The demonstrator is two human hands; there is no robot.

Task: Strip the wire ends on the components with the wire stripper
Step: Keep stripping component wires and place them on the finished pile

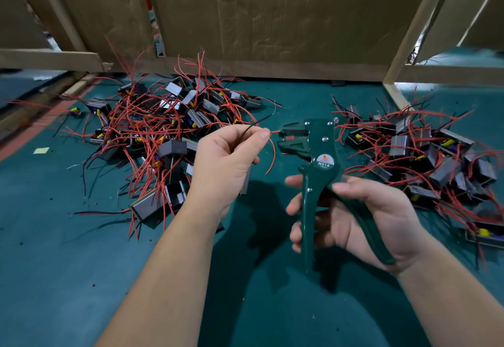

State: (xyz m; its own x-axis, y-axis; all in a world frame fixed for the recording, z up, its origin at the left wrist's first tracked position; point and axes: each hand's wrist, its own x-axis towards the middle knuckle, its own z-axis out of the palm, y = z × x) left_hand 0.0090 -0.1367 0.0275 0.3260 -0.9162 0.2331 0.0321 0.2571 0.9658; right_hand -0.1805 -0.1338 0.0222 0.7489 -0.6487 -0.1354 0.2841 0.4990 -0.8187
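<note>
- Wire stripper (316, 156), dark green with a round label reading "W01A", stands upright just right of the frame's centre. Its head points left and its two handles are spread apart.
- The right hand (362, 216) grasps the tool. Its fingers curl round the front handle, the rear handle lies across the palm, and the thumb rests on the body below the label.
- The left hand (226, 153), at centre frame, pinches a red wire (273, 132) between thumb and forefinger. The short free end reaches right to the mouth of the stripper's jaws; whether it sits inside them cannot be told.
- A thin black wire (251, 126) arcs up and to the right from the same pinch.
- A grey component edge (245, 180) shows below the left palm; how it is held is hidden.
- A left pile (152, 128) of boxy black and grey components, tangled in red and black leads, lies on the bench at centre left.
- A right pile (425, 156) of the same parts lies at the right edge.
- The bench (68, 265) has a teal mat, with a small yellow scrap (41, 150) at the left.
- Cardboard sheets (272, 19) in a wooden frame (414, 27) wall off the upper half of the frame.
</note>
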